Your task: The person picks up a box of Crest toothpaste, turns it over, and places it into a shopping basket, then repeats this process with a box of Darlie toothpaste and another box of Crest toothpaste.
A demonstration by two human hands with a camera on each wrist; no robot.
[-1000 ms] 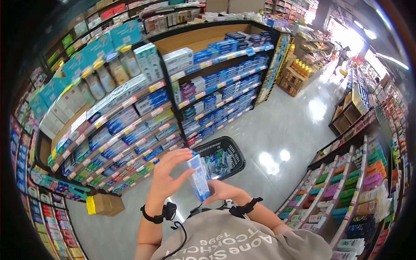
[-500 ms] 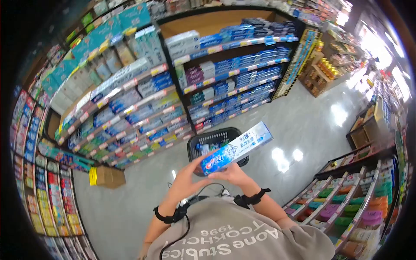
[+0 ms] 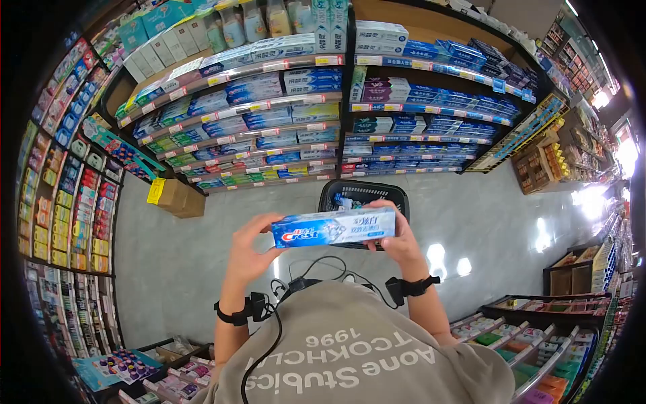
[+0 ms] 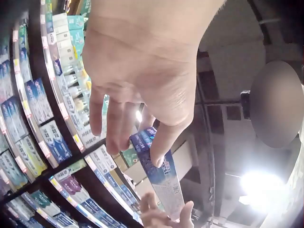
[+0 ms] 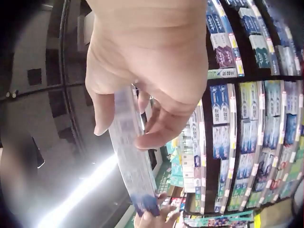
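Observation:
A blue and white Crest toothpaste box (image 3: 333, 227) is held level in front of the chest, its printed face up to the head camera. My left hand (image 3: 250, 250) pinches its blue end between thumb and fingers. At the white end my right hand (image 3: 404, 244) grips it, thumb on the near side and fingers behind. From the left wrist, the thumb lies on the front of the toothpaste box (image 4: 164, 175). Below and beyond it, a black shopping basket (image 3: 324, 196) stands on the floor with several packages inside, partly hidden by the box and right hand.
Shelves of boxed toothpaste (image 3: 249, 111) curve across the front, with more toothpaste boxes (image 3: 431, 124) to the right. A brown carton (image 3: 180, 199) sits on the floor at left. Bins of colourful goods (image 3: 518, 343) flank the person at lower right.
The toothpaste box has turned from tilted to level, printed face up. My right hand has moved to its white end, the left to its blue end. The view has swung round to face the shelves.

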